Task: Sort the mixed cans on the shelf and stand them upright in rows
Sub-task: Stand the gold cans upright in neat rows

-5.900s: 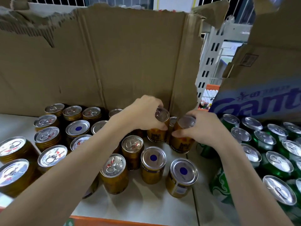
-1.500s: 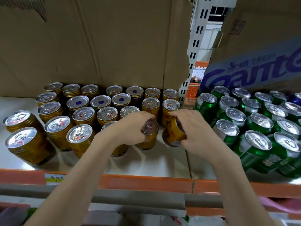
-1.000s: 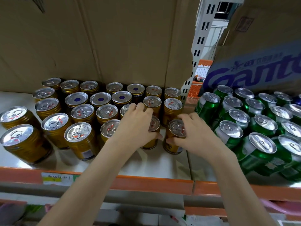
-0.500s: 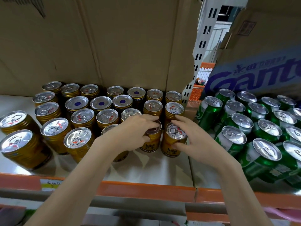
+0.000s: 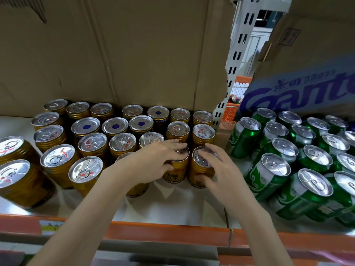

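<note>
1. The shelf is a pale board with an orange front edge, and it carries two groups of cans standing upright.
2. A brown cardboard sheet closes off the far side behind the left group; a cardboard box with blue lettering stands at the far right behind the other group.
3. The gold cans fill the left and middle of the shelf in rows, tops up. Some of the far ones show a blue dot on the lid.
4. The green cans stand packed together on the right, apart from the gold ones by a narrow strip of shelf.
5. The left hand grips a gold can with a printed label near the middle of the shelf: fingers curl over its lid and the thumb presses its side.
6. The right hand rests on the neighbouring gold can, just right of the first. Its fingers lie spread and fairly straight over the lid and side, not clamped around it.
7. These two cans stand side by side, nearly touching, at the near end of the two rightmost gold columns.
</note>
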A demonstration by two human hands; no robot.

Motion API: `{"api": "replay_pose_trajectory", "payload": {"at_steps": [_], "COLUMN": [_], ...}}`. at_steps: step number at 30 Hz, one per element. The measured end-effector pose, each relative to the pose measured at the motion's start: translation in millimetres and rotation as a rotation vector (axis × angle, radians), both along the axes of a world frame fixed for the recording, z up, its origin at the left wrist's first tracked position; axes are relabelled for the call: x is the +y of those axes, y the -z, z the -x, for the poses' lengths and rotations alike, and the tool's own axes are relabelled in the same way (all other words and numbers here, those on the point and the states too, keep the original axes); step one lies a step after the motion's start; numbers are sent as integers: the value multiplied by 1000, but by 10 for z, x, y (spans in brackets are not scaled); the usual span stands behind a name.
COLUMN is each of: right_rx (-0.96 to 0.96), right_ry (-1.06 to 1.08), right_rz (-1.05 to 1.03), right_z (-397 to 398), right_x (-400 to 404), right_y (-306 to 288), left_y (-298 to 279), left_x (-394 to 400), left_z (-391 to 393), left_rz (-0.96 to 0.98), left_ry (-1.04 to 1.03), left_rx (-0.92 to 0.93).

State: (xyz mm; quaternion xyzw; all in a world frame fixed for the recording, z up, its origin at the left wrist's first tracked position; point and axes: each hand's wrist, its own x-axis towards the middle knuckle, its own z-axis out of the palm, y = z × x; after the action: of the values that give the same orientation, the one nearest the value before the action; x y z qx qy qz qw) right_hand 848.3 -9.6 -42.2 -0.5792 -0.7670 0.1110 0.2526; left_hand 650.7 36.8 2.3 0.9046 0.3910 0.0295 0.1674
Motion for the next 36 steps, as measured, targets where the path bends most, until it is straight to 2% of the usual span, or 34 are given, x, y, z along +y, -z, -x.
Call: {"api": "replay_pose_trajectory", "payload": {"at_steps": [4, 16, 30, 36], "right_rx": [-31, -80, -250, -191], "right_ry": [-1, -29, 109, 149], "right_rz": [-16, -26, -12, -15], "right_z": [-22, -41, 158, 362], "right_x": [102, 213, 153, 71], "right_y": [4, -15, -130, -95], "left_y": [42, 89, 177, 165], "left_x": [8, 82, -16, -14], "left_z": [-45, -19, -63, -87], "left_rz": [-59, -73, -247, -314], "left_ry": [-11, -19, -111, -162], "left_rx": [44, -43, -71, -31]}}
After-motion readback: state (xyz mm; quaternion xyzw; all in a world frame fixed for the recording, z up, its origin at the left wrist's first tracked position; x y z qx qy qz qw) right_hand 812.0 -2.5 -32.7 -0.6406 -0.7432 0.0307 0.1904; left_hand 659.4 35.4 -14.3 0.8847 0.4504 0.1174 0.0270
